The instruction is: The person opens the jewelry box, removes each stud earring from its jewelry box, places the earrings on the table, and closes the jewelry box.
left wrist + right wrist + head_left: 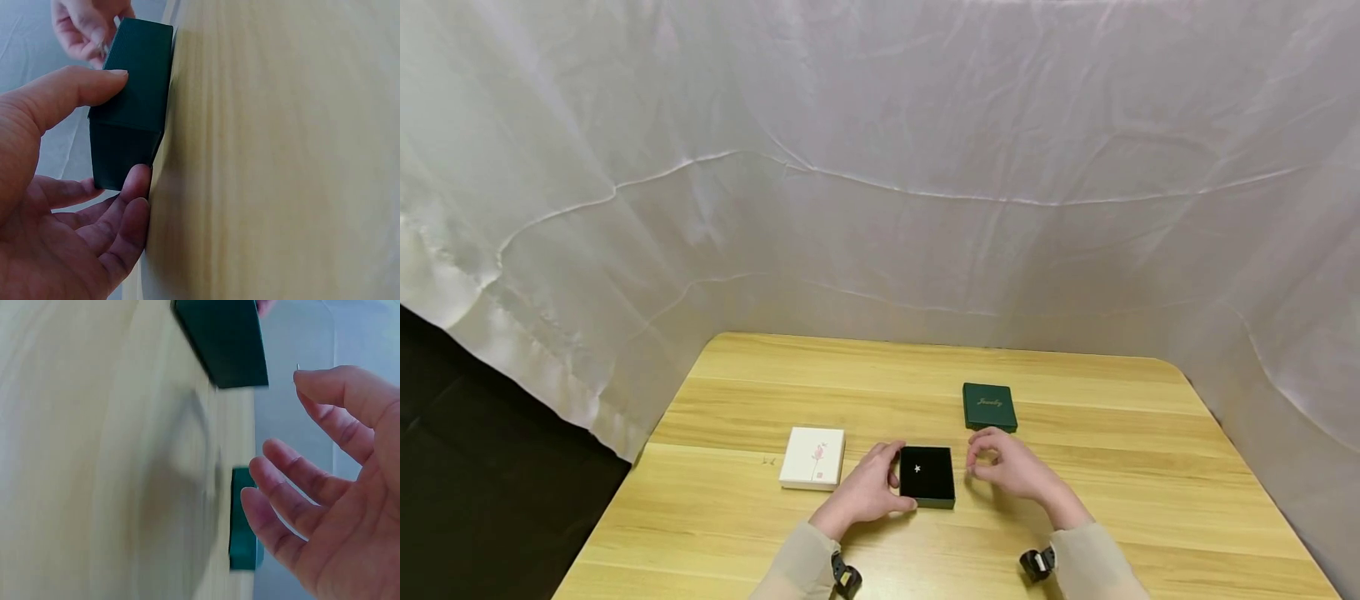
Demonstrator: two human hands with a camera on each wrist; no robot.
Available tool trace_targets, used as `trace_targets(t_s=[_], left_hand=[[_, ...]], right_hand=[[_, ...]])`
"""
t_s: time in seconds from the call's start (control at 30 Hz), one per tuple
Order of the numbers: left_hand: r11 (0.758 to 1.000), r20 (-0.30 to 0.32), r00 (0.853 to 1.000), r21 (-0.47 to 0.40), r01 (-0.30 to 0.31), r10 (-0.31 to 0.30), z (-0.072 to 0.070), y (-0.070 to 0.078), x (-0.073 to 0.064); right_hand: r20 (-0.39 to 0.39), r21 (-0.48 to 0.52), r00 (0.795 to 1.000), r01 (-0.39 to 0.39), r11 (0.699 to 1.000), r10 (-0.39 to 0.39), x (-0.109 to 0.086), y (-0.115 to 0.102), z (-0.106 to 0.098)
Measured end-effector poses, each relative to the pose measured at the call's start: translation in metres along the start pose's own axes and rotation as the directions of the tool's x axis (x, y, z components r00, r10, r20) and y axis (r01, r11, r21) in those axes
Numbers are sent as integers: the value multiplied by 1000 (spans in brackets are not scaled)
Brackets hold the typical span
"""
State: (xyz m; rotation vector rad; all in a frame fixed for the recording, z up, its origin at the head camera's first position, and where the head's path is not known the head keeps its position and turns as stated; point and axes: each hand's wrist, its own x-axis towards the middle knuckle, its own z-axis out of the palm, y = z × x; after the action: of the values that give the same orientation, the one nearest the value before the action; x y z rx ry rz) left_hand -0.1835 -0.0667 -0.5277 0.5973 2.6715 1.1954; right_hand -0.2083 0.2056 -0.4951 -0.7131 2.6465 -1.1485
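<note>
My left hand (868,490) grips the base of a green jewelry box (927,503), thumb on its near side and fingers around its left side. A small silvery star-shaped piece (917,468) sits in the black insert (934,473), left of its middle. Just right of the box, my right hand (1013,468) pinches a tiny silvery stud between thumb and index finger. Its thin pin (298,367) pokes out above the fingertips in the right wrist view; the rest is mostly hidden. The other right fingers are loosely bent.
The green lid (989,406) marked "Jewelry" lies beyond my right hand. A white box (813,457) with a pink flower print stands to the left. Beside it lie tiny silvery bits (768,461) on the wooden table (850,375). A pale curtain (925,250) hangs behind.
</note>
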Motion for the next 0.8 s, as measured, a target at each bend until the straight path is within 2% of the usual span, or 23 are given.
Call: trace_targets(t_s=[0.3, 0.4, 0.57, 0.8], left_hand=[[1000, 1, 1000, -14, 4, -3, -2, 1, -1], [1000, 1, 1000, -13, 3, -3, -2, 1, -1], [1000, 4, 1000, -6, 1, -1, -1, 0, 0], [1000, 10, 1000, -9, 6, -6, 0, 0, 0]], right_hand=[[-52, -45, 998, -42, 998, 40, -27, 31, -20], [-84, -94, 994, -77, 993, 69, -34, 40, -25], [-133, -185, 984, -146, 972, 122, -44, 47, -33], [-126, -249, 979, -185, 951, 158, -50, 52, -38]])
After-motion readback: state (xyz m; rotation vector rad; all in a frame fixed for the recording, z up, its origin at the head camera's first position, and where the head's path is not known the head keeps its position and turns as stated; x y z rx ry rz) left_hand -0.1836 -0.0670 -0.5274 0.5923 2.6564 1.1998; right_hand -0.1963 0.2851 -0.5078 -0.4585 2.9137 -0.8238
